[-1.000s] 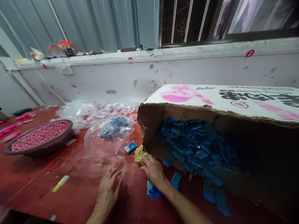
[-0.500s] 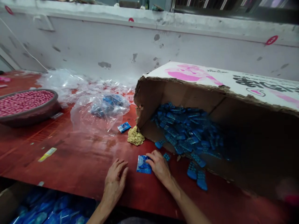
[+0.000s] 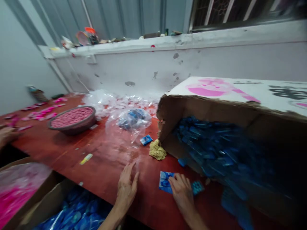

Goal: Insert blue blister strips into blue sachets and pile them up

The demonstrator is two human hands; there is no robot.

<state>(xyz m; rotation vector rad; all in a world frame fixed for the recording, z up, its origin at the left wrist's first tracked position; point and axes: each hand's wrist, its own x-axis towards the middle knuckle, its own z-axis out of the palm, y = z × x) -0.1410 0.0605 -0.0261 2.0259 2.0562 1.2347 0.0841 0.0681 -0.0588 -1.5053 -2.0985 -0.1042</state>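
Observation:
A small blue-and-white printed packet lies at the red table's front. My right hand grips its right edge, fingers curled over it; the thumb side is partly hidden. To its left, my left hand is open and holds nothing, its fingers loosely extended above the tabletop. A loose blue piece with dark dots lies just right of my right hand. Farther back sit a yellow crumpled lump and another blue packet. Many blue packets fill the opening of a cardboard box.
Behind lies a clear plastic bag with blue items inside. A bowl of pink beads stands left. Another person's hand shows at the far left. Below the table edge are boxes of blue packages and pink ones.
The view has swung left and up, bringing the other person's hand and the pink box into sight. My right hand stays at the packet; my left hand remains open beside it.

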